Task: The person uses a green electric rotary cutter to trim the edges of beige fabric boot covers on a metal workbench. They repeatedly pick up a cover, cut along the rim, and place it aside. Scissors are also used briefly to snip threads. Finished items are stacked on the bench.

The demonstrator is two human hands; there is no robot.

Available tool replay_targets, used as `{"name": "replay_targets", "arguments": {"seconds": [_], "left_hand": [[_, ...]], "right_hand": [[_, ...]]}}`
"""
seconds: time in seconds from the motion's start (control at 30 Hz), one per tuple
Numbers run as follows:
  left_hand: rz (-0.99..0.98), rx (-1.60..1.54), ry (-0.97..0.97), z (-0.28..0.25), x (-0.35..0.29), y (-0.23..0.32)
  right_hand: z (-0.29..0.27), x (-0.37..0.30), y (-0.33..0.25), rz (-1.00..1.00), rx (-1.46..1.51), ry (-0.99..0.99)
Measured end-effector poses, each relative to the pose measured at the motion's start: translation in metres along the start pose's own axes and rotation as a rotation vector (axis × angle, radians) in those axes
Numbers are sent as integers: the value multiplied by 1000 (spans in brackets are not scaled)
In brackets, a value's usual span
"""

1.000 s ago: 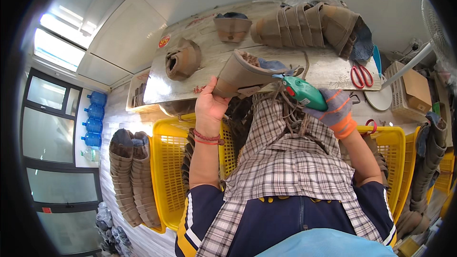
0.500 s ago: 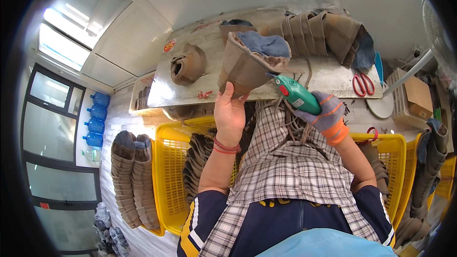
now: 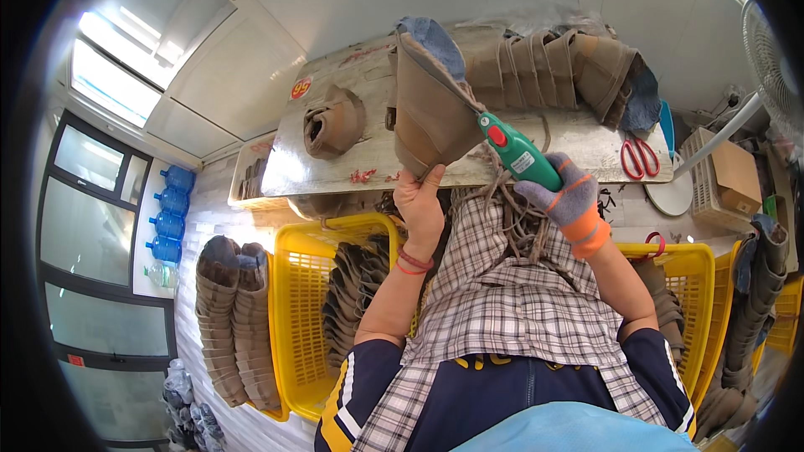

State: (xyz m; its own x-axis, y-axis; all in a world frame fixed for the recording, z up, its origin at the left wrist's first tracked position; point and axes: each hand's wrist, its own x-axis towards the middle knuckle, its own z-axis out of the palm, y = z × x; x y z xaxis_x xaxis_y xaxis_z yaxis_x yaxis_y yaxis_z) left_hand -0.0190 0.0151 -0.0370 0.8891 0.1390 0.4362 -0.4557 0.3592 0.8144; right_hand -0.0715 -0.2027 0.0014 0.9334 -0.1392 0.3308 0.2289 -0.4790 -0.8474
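Note:
My bare left hand [image 3: 422, 211] pinches the lower corner of a brown boot upper [image 3: 427, 117] with blue lining at its top, held up over the table's front edge. My gloved right hand [image 3: 566, 201], in a grey and orange glove, is wrapped round a green handheld power tool [image 3: 521, 153] with a red button. The tool's front end meets the right edge of the upper; its very tip is too small to make out. A rolled brown upper [image 3: 332, 123] lies on the table to the left, and a nested row of uppers [image 3: 544, 71] lies behind.
On the worktable [image 3: 377, 166], red-handled scissors [image 3: 639, 159] lie at the right. Yellow baskets holding more uppers stand left [image 3: 289, 318] and right [image 3: 699, 285] of me. Stacked uppers [image 3: 219, 326] stand beyond the left one. A fan [image 3: 766, 50] stands far right. Cut strips hang over my apron.
The upper has been turned, so its lined opening now points up and away. My left hand has shifted slightly right and lower, and the tool sits along the upper's right edge.

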Motion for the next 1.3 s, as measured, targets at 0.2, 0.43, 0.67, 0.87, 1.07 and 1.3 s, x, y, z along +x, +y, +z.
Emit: {"name": "replay_targets", "arguments": {"seconds": [0.2,0.43,0.67,0.87,1.07,1.3], "left_hand": [[47,372,-45,0,-6,-4],[590,1017,-189,1,0,-7],[747,1225,-278,-1,0,-9],[793,1226,-393,-6,-5,-16],[748,1216,-464,-17,-17,-12],[700,1221,-361,-42,-24,3]], "right_hand": [[1,3,-1,105,136,-4],[1,9,1,155,172,48],[-6,18,-10,228,191,73],[-13,30,-3,342,453,43],[-27,41,-11,364,580,80],[-28,23,13,432,395,59]]}}
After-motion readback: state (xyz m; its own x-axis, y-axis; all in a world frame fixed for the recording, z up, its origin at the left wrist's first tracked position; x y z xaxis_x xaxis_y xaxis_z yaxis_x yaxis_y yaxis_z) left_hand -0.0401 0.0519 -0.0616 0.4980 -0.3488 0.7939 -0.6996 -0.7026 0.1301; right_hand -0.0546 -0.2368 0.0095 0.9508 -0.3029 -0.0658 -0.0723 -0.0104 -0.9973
